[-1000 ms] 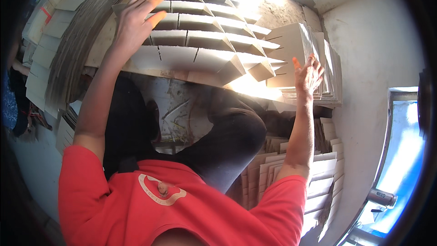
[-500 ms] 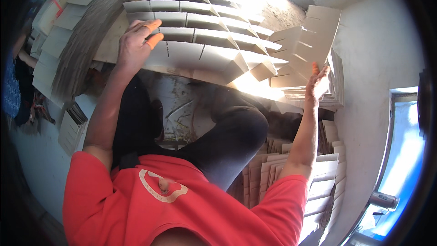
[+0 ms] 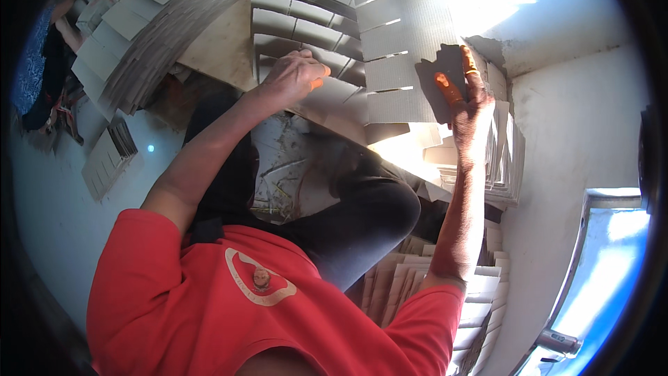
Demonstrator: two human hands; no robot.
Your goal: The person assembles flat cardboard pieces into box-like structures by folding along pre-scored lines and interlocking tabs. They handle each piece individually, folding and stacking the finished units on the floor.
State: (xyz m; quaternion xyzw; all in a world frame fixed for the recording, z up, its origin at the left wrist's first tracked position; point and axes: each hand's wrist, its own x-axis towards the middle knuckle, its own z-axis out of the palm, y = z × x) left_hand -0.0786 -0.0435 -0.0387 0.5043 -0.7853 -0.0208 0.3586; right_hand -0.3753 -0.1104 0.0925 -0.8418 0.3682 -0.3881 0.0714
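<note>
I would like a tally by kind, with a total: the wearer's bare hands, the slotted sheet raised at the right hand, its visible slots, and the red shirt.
Bare hands: 2 (left hand, right hand)
Raised slotted sheet: 1
Visible slots: 4
Red shirt: 1
Total: 8

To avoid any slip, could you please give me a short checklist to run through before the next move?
1. Right hand holding the cardboard sheet: ok.
2. Slots in the sheet easy to see: ok, four show.
3. Cardboard strips in rows on the table: ok.
4. Slots lined up with the strips: cannot tell from this view.
5. Left hand empty: cannot tell; its fingers are curled.
6. Table free of glare: not ok; bright sunlight falls on it near the sheet.
</note>
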